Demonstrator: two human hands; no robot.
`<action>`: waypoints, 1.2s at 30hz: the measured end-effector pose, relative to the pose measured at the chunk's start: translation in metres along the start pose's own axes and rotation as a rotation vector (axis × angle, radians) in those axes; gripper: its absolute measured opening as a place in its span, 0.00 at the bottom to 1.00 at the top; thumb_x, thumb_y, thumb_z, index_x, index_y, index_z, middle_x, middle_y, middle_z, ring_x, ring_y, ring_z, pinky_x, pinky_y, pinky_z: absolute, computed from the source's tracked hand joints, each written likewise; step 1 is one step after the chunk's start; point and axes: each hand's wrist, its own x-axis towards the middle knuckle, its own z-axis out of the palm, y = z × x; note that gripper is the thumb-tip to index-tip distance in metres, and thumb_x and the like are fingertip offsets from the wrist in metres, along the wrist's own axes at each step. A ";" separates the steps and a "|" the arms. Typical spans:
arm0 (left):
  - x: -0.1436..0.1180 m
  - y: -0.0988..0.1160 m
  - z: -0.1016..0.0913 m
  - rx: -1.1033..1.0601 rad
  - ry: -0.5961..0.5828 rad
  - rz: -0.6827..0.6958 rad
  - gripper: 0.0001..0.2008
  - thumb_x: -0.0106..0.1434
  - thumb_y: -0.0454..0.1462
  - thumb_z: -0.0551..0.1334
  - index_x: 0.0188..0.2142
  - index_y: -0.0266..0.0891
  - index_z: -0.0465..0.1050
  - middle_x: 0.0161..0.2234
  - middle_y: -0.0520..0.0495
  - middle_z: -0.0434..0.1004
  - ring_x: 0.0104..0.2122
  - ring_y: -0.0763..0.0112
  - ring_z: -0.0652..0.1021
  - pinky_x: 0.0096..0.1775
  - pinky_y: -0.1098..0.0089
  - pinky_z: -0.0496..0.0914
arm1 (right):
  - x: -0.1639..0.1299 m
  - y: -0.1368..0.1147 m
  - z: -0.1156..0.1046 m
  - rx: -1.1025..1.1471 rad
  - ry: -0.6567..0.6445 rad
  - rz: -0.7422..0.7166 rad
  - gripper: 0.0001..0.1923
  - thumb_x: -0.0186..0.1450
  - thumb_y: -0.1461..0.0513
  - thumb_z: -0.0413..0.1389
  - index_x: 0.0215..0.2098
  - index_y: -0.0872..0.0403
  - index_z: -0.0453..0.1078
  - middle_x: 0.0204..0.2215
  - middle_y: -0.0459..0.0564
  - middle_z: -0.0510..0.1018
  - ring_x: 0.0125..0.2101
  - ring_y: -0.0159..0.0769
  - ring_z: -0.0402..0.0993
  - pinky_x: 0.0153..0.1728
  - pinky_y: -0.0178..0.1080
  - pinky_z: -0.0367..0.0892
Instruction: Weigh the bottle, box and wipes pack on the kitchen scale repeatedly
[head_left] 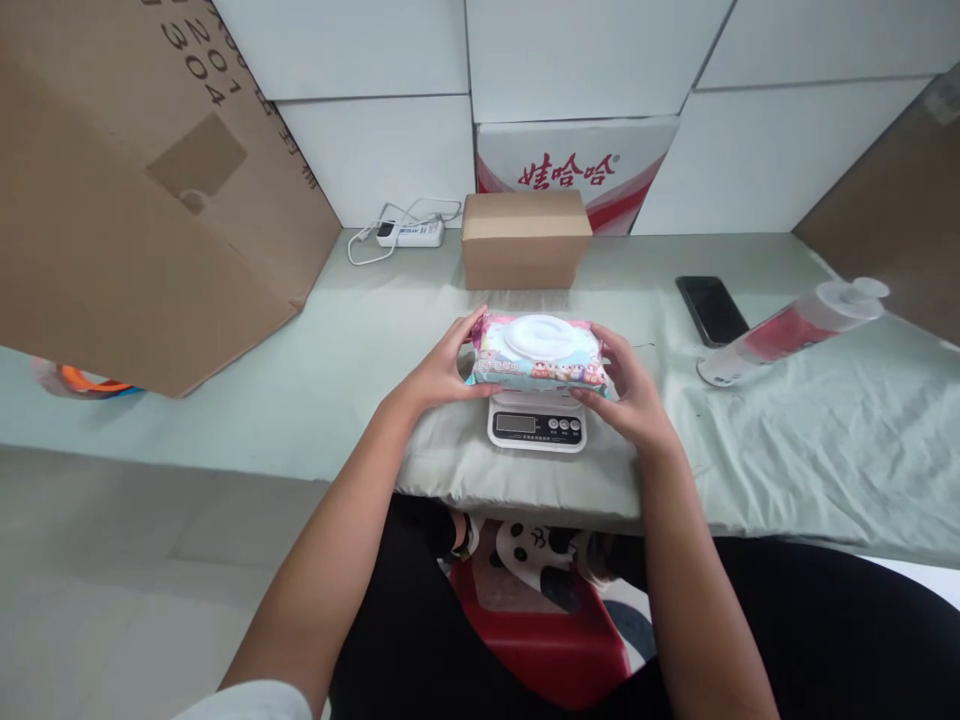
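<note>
A pack of wet wipes with a white flip lid and a pink and light-blue wrapper lies level over a white kitchen scale. My left hand grips its left end, and my right hand grips its right end, thumbs along the front edge. The scale's dark display and round buttons show in front of the pack, while its weighing plate is mostly hidden beneath. I cannot tell whether the pack rests on the plate or is held just above it.
Behind the pack stands a brown cardboard box. A power strip with a white cable lies back left. To the right are a black phone and a white and red bottle. A big carton leans in at left.
</note>
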 end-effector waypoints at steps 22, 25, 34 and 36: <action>-0.006 -0.005 0.010 -0.197 0.054 -0.117 0.65 0.46 0.55 0.81 0.77 0.48 0.52 0.77 0.37 0.57 0.75 0.41 0.61 0.74 0.47 0.58 | -0.008 0.016 0.006 -0.058 0.091 -0.028 0.50 0.66 0.41 0.63 0.78 0.39 0.48 0.78 0.55 0.56 0.74 0.58 0.58 0.66 0.61 0.68; -0.005 -0.013 0.010 -0.217 0.054 -0.104 0.66 0.45 0.55 0.82 0.78 0.49 0.52 0.77 0.37 0.56 0.75 0.41 0.60 0.74 0.47 0.57 | -0.007 0.015 0.009 -0.047 0.084 -0.054 0.50 0.66 0.42 0.63 0.78 0.40 0.48 0.78 0.55 0.56 0.75 0.58 0.55 0.69 0.61 0.65; -0.001 -0.018 0.012 -0.288 0.022 -0.081 0.69 0.45 0.56 0.82 0.78 0.49 0.48 0.79 0.37 0.49 0.77 0.40 0.53 0.75 0.46 0.55 | 0.010 0.022 -0.004 -0.123 -0.009 -0.064 0.57 0.59 0.39 0.68 0.78 0.42 0.50 0.75 0.57 0.59 0.74 0.62 0.56 0.72 0.63 0.58; 0.000 -0.016 0.013 -0.310 0.022 -0.083 0.70 0.44 0.56 0.82 0.78 0.47 0.48 0.79 0.35 0.49 0.78 0.40 0.52 0.75 0.47 0.54 | 0.017 0.017 -0.010 -0.122 -0.058 -0.055 0.58 0.58 0.40 0.69 0.78 0.43 0.50 0.74 0.58 0.61 0.72 0.62 0.59 0.71 0.62 0.59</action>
